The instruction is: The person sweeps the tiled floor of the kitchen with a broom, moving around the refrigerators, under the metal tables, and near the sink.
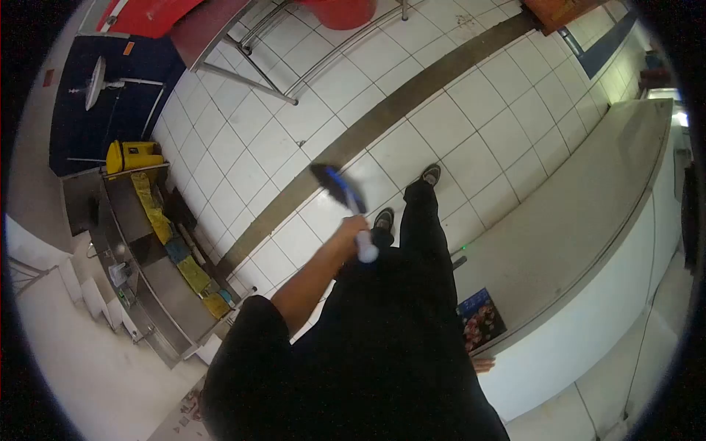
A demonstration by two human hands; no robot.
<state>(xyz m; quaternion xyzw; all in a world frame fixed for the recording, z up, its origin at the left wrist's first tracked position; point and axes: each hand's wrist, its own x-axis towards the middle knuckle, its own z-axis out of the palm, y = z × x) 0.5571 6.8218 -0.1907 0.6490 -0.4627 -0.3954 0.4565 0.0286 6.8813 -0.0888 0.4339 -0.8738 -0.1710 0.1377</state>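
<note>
My left hand (353, 226) is closed round the pale handle (365, 246) of a broom. Below it, the broom head (338, 187) has dark bristles and a blue strip, and appears over the tiled floor in front of my shoes; it is slightly blurred. At the lower right, only the fingers of my right hand (483, 365) show past my dark clothing. They are stretched out by the side of the long counter (559, 198), with nothing visible in them.
Yellow and blue cloths (165, 228) hang along the steel sink unit (136, 250) at left, near a yellow bucket (132, 156). A metal-legged table (257, 73) and red tub (342, 11) stand ahead. A flower-pictured card (482, 320) is at the counter's near end.
</note>
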